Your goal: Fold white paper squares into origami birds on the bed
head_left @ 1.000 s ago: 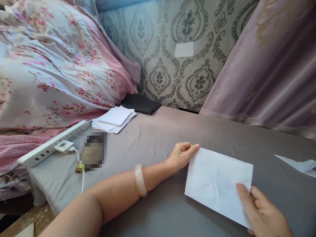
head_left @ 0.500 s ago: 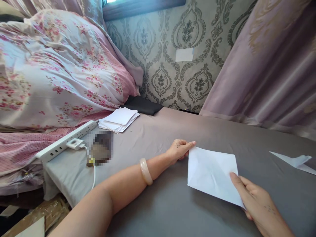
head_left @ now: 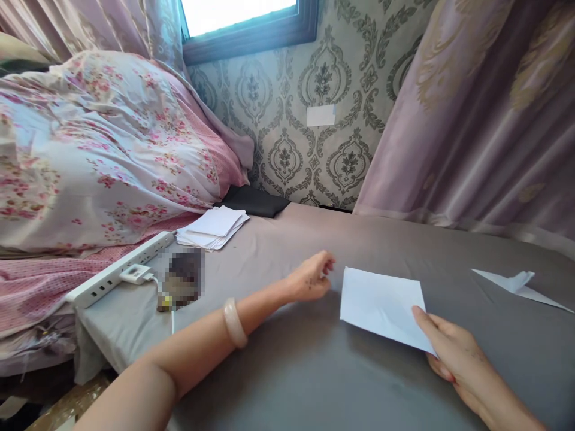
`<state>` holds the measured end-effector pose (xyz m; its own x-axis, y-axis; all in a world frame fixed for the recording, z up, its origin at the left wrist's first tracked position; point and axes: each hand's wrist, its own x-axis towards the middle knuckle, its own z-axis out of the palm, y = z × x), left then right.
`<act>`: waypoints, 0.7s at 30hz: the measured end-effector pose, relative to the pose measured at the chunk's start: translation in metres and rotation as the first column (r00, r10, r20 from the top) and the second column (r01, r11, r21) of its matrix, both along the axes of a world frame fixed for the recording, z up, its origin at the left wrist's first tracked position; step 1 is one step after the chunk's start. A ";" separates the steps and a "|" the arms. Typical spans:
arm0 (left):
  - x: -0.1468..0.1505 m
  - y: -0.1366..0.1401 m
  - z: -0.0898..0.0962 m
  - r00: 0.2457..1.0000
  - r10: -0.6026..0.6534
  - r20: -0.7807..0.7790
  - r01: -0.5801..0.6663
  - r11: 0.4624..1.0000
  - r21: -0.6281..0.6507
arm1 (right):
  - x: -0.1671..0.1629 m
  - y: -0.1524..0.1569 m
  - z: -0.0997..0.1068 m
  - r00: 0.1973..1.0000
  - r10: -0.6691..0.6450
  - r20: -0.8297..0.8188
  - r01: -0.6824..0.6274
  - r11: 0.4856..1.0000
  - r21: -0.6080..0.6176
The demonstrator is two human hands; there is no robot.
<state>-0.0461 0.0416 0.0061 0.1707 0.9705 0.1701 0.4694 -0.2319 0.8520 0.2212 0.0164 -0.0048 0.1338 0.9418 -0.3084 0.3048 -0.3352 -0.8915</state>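
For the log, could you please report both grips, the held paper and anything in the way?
Right grip holding white paper by its right edge. Left grip apart from it, nothing visible inside. Nothing seen blocking; paper stack off left.

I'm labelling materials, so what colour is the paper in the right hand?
White paper; it shows best in the head view.

1 pale, glossy bangle (head_left: 235,324), bare forearms (head_left: 197,361), dark dots (head_left: 309,281) on left hand (head_left: 317,274)
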 end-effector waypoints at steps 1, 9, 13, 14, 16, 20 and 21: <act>0.001 -0.006 0.002 0.994 -0.087 -0.061 0.091 0.994 0.058 | 0.003 0.003 -0.002 0.999 -0.016 -0.038 0.015 1.000 -0.012; 0.020 -0.015 -0.001 0.673 -0.447 -0.589 0.674 0.699 0.241 | 0.011 0.009 -0.009 0.995 0.092 -0.031 -0.096 0.985 -0.142; 0.024 -0.020 -0.008 0.637 -0.561 -0.529 0.717 0.683 0.139 | 0.006 0.004 -0.004 0.979 0.140 0.146 -0.119 0.982 -0.147; 0.024 -0.022 -0.009 0.645 -0.572 -0.507 0.710 0.694 0.121 | 0.005 0.004 -0.002 0.969 0.155 0.193 -0.127 0.980 -0.151; 0.022 -0.025 -0.010 0.668 -0.578 -0.468 0.688 0.720 0.093 | 0.007 0.006 -0.001 0.943 0.194 0.272 -0.150 0.973 -0.174; 0.017 -0.026 -0.010 0.643 -0.598 -0.479 0.707 0.704 0.071 | 0.009 0.009 0.003 0.903 0.313 0.292 -0.239 0.935 -0.262; 0.017 -0.026 -0.010 0.625 -0.602 -0.497 0.721 0.689 0.073 | 0.009 0.008 0.005 0.894 0.329 0.304 -0.259 0.933 -0.249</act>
<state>-0.0291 0.0158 -0.0038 0.8577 0.4968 0.1327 0.3804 -0.7866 0.4863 0.2301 0.0246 0.0001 -0.0115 0.8784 -0.4778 0.6851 -0.3411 -0.6436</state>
